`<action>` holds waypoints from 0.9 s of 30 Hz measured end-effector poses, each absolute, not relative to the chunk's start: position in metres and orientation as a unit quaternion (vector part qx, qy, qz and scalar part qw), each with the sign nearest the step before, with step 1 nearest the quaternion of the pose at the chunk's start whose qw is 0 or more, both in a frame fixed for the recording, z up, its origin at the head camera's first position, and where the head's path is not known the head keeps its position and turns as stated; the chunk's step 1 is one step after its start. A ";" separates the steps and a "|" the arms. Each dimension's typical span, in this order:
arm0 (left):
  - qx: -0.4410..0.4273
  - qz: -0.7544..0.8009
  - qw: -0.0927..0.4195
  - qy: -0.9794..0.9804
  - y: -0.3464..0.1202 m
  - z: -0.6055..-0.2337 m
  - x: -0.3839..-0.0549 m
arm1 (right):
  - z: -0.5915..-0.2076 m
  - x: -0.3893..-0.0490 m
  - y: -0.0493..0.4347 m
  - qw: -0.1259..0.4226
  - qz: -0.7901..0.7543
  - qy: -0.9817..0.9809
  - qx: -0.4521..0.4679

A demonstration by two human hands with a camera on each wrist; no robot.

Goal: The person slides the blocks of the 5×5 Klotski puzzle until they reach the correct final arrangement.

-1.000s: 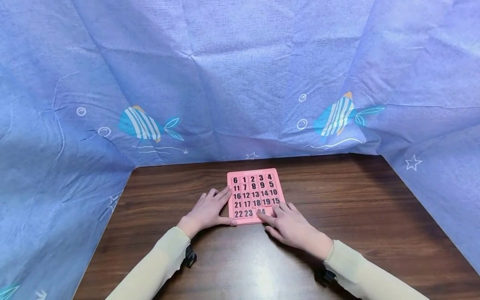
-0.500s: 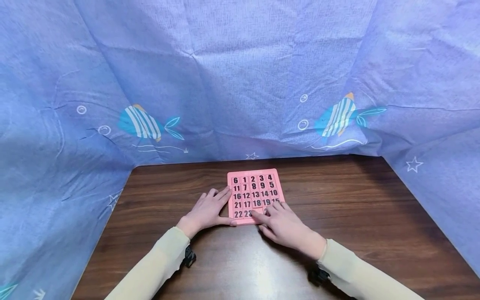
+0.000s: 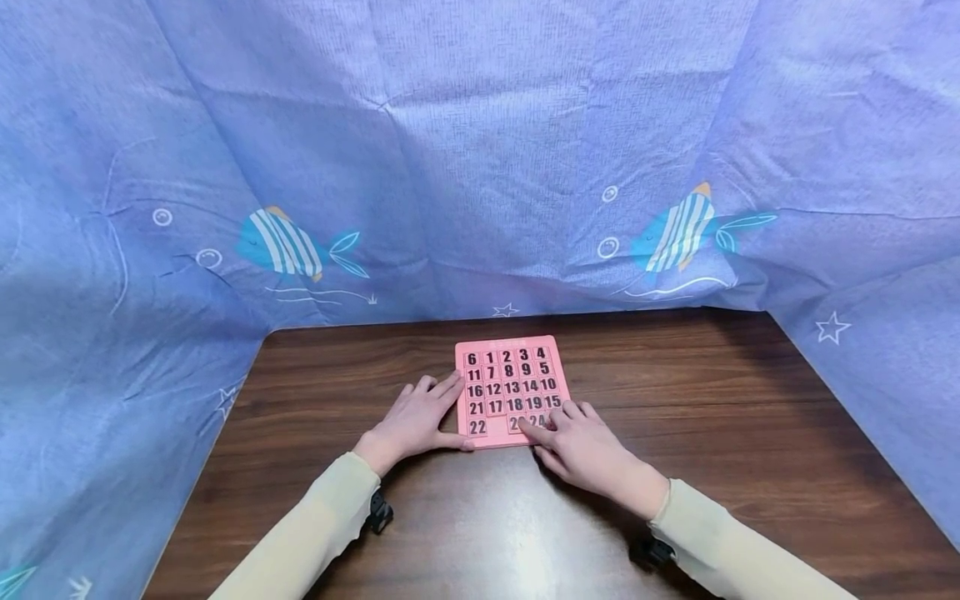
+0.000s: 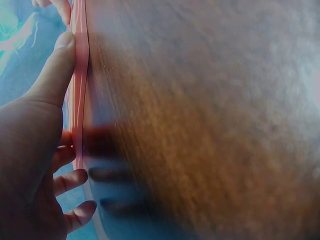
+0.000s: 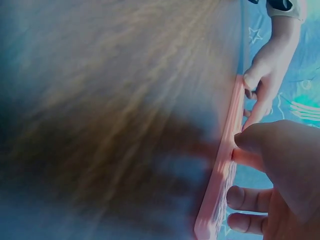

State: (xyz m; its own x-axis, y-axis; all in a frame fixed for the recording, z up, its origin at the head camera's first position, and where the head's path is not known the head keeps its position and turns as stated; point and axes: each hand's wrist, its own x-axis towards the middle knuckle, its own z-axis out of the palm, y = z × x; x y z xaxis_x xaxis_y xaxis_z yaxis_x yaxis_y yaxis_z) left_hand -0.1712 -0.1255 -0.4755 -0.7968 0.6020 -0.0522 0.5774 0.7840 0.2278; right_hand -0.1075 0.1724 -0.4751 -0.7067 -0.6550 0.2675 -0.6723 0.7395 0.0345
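A pink sliding number puzzle (image 3: 504, 343) lies flat on the table, its black-numbered tiles in a square frame. In the bottom row, a gap separates tile 22 (image 3: 477, 427) from the partly covered tile 23 (image 3: 514, 423). My left hand (image 3: 412, 419) rests at the puzzle's near left corner, with extended fingers along the left edge and thumb on the near edge. My right hand (image 3: 588, 450) touches tile 23 with its extended index fingertip; its other fingers lie over the lower right corner. In the right wrist view, the right thumb (image 5: 250, 138) is beside the puzzle's edge.
The dark wood-grain table (image 3: 712, 400) extends around the puzzle. A blue fabric curtain (image 3: 480, 167) with fish and stars stands behind it and along both sides. Black wrist devices (image 3: 379, 512) sit below the light sleeve cuffs.
My right index finger went left to tile 23, then came back right with it. Tile 24 also shifted right, and the gap is now beside 22. The left hand stayed in place.
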 end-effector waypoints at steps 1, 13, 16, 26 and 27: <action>0.313 0.099 0.061 0.943 -0.126 -0.476 -0.171 | -0.474 -0.108 0.171 0.132 0.034 -0.923 0.359; 0.308 0.103 0.066 0.944 -0.125 -0.481 -0.170 | -0.474 -0.113 0.131 0.122 0.006 -0.903 0.412; 0.305 0.102 0.065 0.945 -0.126 -0.481 -0.169 | -0.476 -0.111 0.128 0.118 -0.003 -0.902 0.416; 0.309 0.099 0.062 0.944 -0.128 -0.480 -0.172 | -0.476 -0.110 0.144 0.157 0.034 -0.911 0.380; 0.310 0.100 0.061 0.943 -0.128 -0.480 -0.172 | -0.475 -0.111 0.143 0.161 0.038 -0.911 0.379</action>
